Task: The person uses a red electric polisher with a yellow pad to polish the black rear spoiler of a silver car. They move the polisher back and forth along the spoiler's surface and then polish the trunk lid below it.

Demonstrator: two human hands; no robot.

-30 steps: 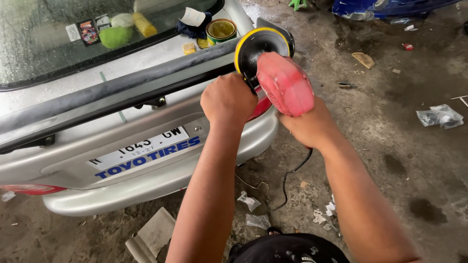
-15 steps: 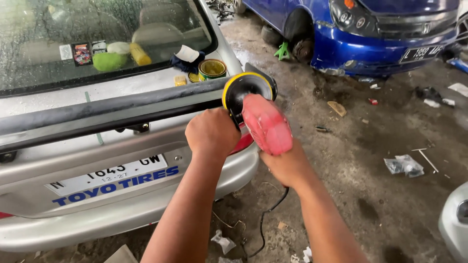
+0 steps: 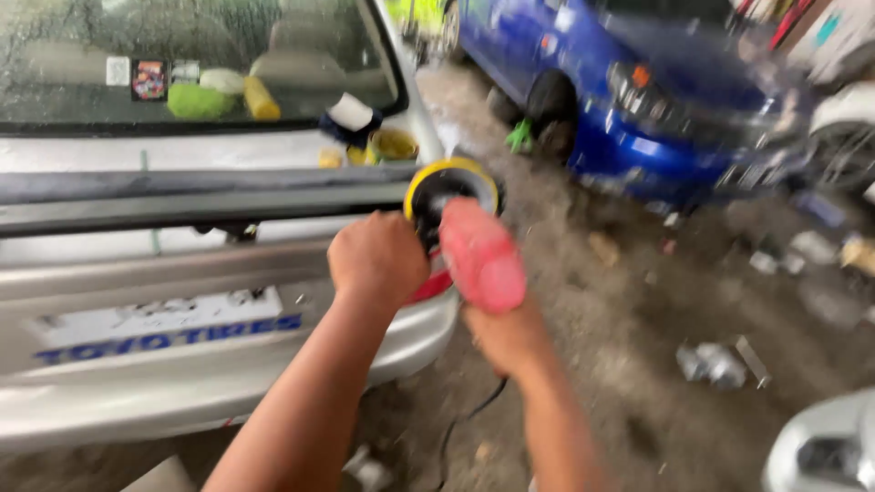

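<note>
Lifting slightly toward frame centre, the red polisher (image 3: 481, 255) stays gripped by both fists, left hand (image 3: 376, 258) and right hand (image 3: 510, 337), at the silver car (image 3: 228, 273) corner.

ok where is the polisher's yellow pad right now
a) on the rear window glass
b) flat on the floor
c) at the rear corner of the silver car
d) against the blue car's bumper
c: the yellow pad of the polisher sits at the rear corner of the silver car, with the left hand and right hand gripping the tool; the blue car stands apart behind it.
</note>
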